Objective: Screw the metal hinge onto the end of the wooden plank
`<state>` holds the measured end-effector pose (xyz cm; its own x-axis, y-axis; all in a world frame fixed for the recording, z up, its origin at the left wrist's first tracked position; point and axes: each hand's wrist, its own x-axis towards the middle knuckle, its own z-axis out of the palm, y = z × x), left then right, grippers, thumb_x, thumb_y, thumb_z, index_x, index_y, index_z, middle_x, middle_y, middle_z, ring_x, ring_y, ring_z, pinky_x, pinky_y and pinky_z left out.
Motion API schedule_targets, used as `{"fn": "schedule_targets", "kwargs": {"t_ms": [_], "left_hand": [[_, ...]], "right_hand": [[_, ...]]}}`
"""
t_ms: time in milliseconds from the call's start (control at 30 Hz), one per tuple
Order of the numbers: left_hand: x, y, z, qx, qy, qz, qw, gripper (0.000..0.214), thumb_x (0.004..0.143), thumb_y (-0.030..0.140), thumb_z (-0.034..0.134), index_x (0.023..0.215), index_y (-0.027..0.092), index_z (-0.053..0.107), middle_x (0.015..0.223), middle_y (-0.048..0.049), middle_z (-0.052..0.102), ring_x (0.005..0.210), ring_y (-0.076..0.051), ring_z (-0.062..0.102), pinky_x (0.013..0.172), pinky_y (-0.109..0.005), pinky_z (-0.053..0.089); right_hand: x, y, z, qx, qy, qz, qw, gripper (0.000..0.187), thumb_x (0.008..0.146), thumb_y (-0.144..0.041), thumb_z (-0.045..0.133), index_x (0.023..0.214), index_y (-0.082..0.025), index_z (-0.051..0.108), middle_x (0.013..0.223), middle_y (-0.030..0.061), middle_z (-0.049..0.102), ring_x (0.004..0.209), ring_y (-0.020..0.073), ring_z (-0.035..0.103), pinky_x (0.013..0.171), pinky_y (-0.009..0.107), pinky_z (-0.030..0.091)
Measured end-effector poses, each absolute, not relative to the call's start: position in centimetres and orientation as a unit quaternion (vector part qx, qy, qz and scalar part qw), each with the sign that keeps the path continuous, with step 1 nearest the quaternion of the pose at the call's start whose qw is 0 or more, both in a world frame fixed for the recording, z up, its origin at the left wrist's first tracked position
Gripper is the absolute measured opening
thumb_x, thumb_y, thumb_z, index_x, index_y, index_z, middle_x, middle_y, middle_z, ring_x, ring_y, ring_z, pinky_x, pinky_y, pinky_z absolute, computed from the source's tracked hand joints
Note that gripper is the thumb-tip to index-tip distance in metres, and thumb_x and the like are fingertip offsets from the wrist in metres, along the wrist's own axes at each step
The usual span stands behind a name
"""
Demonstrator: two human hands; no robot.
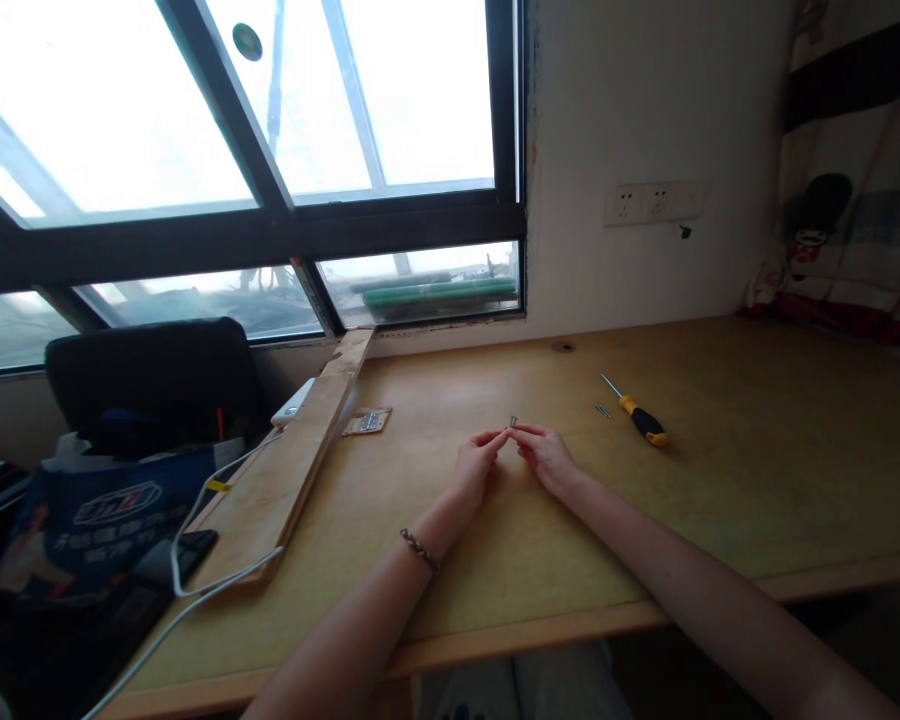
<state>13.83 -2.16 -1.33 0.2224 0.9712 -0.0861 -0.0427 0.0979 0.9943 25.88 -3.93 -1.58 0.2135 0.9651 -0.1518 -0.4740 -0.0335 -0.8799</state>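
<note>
Over the middle of the desk, my left hand (pixel 478 460) and my right hand (pixel 547 455) meet at the fingertips. Between them a small metal screw (pixel 513 421) sticks up, pinched by both hands. Its lower part is hidden by the fingers. To the right of my hands lie two thin metal pieces (pixel 604 411), which look like screws. Beside these rests a screwdriver (pixel 640 415) with a yellow and black handle, its shaft pointing away to the upper left.
A small flat piece (pixel 368 421) with metal parts on it lies left on the wooden desk (pixel 757 450). Along the desk's left edge runs a long wooden board (pixel 285 490), with a white cable (pixel 176 560) across it. Wall sockets (pixel 652 203) and a window are behind.
</note>
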Motion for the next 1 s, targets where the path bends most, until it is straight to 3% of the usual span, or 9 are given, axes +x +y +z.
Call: {"fn": "schedule_targets", "kwargs": {"t_ms": [200,333,433,633,1000], "left_hand": [[14.1,-1.8,-1.6,0.561,0.462,0.387,0.567,0.052,0.060,0.050,0.066,0.094,0.010,0.066,0.048,0.0044,0.043,0.045,-0.005,0.031,0.045,-0.020,0.024],[14.3,-1.6,-2.1,0.612,0.486,0.353,0.514,0.044,0.063,0.045,0.064,0.089,0.010,0.068,0.052,0.0016,0.050,0.046,-0.007,0.036,0.047,-0.022,0.028],[14.4,-1.4,-2.5,0.651,0.485,0.340,0.475,0.040,0.064,0.044,0.062,0.086,0.011,0.069,0.057,-0.0011,0.057,0.051,-0.009,0.042,0.051,-0.023,0.032],[14.3,-1.1,-3.0,0.705,0.467,0.324,0.425,0.037,0.068,0.043,0.057,0.085,0.012,0.069,0.065,-0.0035,0.062,0.056,-0.011,0.047,0.055,-0.024,0.035],[14.3,-1.2,-3.1,0.725,0.456,0.324,0.402,0.032,0.070,0.040,0.056,0.081,0.013,0.070,0.059,-0.0014,0.057,0.054,-0.010,0.043,0.053,-0.023,0.032]], "right_hand": [[28.4,-2.2,-2.4,-0.572,-0.357,0.438,0.595,0.031,0.051,-0.034,0.073,0.073,-0.013,0.070,0.061,0.0037,0.065,0.054,0.0112,0.053,0.051,0.023,0.038],[33.2,-0.5,-2.4,-0.719,-0.454,0.207,0.484,0.016,0.058,-0.027,0.069,0.070,-0.016,0.070,0.069,0.0058,0.069,0.067,0.0163,0.061,0.061,0.025,0.043],[36.9,0.0,-2.2,-0.794,-0.452,0.116,0.389,0.014,0.061,-0.022,0.067,0.073,-0.018,0.071,0.078,0.0072,0.070,0.076,0.0189,0.063,0.066,0.025,0.044],[40.5,-0.3,-2.2,-0.869,-0.410,0.094,0.261,0.020,0.058,-0.021,0.069,0.078,-0.018,0.072,0.083,0.0115,0.070,0.081,0.0237,0.064,0.064,0.027,0.046],[40.1,-0.7,-1.7,-0.882,-0.405,0.065,0.231,0.026,0.062,-0.032,0.071,0.083,-0.017,0.070,0.085,0.0135,0.068,0.078,0.0242,0.064,0.063,0.029,0.047]]}}
